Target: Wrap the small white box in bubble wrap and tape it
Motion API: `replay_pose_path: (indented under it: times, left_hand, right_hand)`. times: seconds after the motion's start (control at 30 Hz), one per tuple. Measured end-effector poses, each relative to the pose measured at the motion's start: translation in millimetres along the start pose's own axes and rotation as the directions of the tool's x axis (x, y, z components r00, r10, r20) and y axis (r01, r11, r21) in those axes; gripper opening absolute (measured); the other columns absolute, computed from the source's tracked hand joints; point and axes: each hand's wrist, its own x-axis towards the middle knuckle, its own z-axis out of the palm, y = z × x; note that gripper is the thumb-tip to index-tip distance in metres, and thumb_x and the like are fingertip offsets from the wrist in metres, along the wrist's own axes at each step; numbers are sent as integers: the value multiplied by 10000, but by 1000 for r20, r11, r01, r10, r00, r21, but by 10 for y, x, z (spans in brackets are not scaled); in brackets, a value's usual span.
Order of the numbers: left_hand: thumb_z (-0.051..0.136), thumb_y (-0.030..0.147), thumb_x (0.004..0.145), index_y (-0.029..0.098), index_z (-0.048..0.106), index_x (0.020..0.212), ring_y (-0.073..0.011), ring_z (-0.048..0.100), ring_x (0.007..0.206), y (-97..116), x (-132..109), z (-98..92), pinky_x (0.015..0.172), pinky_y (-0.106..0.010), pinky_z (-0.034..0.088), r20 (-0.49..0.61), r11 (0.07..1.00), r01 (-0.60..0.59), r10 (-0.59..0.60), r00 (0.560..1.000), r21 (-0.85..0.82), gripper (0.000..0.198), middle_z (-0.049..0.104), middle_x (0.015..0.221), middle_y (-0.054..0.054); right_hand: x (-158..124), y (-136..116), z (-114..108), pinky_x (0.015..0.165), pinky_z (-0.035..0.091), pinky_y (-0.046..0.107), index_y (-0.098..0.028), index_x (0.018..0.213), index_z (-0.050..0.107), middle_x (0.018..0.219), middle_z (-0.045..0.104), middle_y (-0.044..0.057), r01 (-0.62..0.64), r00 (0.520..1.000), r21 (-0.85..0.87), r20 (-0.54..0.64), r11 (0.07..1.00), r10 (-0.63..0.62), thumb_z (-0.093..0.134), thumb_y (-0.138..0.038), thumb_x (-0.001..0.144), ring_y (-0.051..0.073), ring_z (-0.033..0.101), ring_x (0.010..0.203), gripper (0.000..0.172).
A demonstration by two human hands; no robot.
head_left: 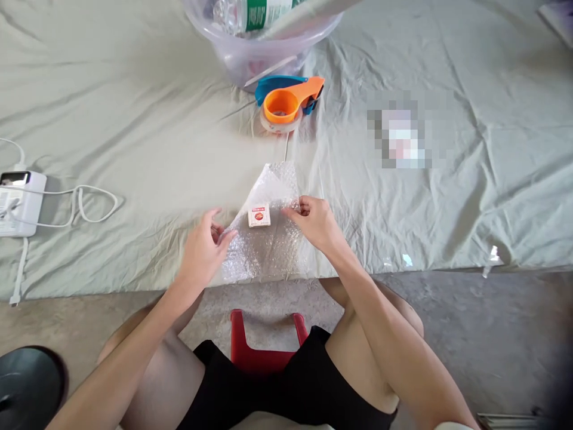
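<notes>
Green sheet (134, 119), small packet (259, 216) between hands' grips, on bubble wrap (268, 245)

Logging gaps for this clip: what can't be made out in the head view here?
- Pixelated patch on the sheet: blurred out, contents unknown.
- Small packet on the bubble wrap: print too small to read.
- Plastic tub: cut off by the top edge; bottle label only partly seen.
- White charger: cut off by the left edge.
- Left hand and right hand: fingertips curl under at the wrap's edges, grip unclear.
</notes>
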Motion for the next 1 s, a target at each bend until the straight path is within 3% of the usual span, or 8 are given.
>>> replay_pose_path:
  times: [0.07, 0.17, 0.3, 0.43, 0.57, 0.7, 0.87, 1.0]
  left_hand:
    - [649, 531, 1031, 235, 720, 1037, -182, 561, 679, 51, 53, -2, 670, -314, 448, -8, 999, -34, 33, 999, -35, 304, 649, 769, 4]
    - [557, 530, 1071, 257, 450, 680, -148, 363, 569, 118, 137, -4, 589, -316, 286, -52, 998, -62, 61, 997, -32, 488, 402, 573, 43]
    - [543, 490, 1075, 261, 295, 653, -135, 276, 551, 185, 164, 13, 593, -330, 243, -74, 995, -87, 84, 994, -42, 540, 287, 561, 55]
    - [565, 502, 1056, 260, 391, 707, -130, 366, 538, 270, 134, 62, 600, -308, 305, -86, 993, -98, 92, 992, -66, 459, 404, 585, 56]
    - [637, 514, 1024, 261, 553, 861, -127, 459, 555, 334, 165, 108, 605, -287, 357, -105, 985, -75, 59, 993, -155, 313, 557, 680, 53]
    - [593, 564, 1063, 261, 386, 686, -125, 360, 549, 320, 234, 121, 574, -306, 289, -81, 975, -53, 36, 996, -217, 526, 351, 596, 60]
    - [520, 558, 1098, 267, 409, 678, -140, 496, 530, 295, 272, 124, 540, -288, 385, -86, 960, -46, 23, 996, -278, 522, 426, 586, 42]
    - [558, 560, 1064, 271, 377, 702, -134, 473, 571, 321, 283, 148, 559, -267, 443, -98, 948, -77, 49, 994, -307, 497, 389, 642, 53]
  right_hand:
    - [-55, 8, 23, 600, 326, 360, -285, 709, 426, 659, 496, -16, 9, 999, 20, 32, 1000, -10, 763, -477, 972, 163, 443, 602, 469]
    - [-139, -9, 61, 574, 380, 365, -285, 736, 455, 689, 529, -6, 25, 999, 65, 41, 998, -28, 738, -531, 974, 170, 493, 599, 444]
    - [-212, -98, 82, 571, 444, 372, -277, 847, 556, 769, 597, -3, 45, 999, 135, 17, 990, -48, 699, -540, 966, 154, 508, 587, 323]
    - [-247, -195, 123, 561, 440, 358, -272, 1070, 635, 813, 652, -15, 38, 999, 248, 15, 968, -43, 716, -534, 949, 145, 526, 580, 300]
    - [-277, -244, 215, 554, 406, 334, -270, 1060, 648, 843, 671, -8, 33, 998, 341, 31, 939, -46, 757, -585, 934, 133, 512, 618, 356]
    - [-304, -274, 282, 586, 440, 333, -263, 1025, 674, 823, 699, 0, 52, 998, 370, 6, 928, -59, 769, -575, 947, 148, 548, 655, 335]
    - [-327, -289, 284, 725, 568, 357, -255, 1053, 710, 872, 776, 26, 99, 994, 360, 0, 928, -106, 766, -533, 984, 191, 689, 786, 291]
    - [-354, -285, 289, 764, 595, 360, -244, 1074, 752, 929, 805, 45, 166, 984, 317, 7, 934, -178, 738, -528, 1022, 191, 717, 815, 288]
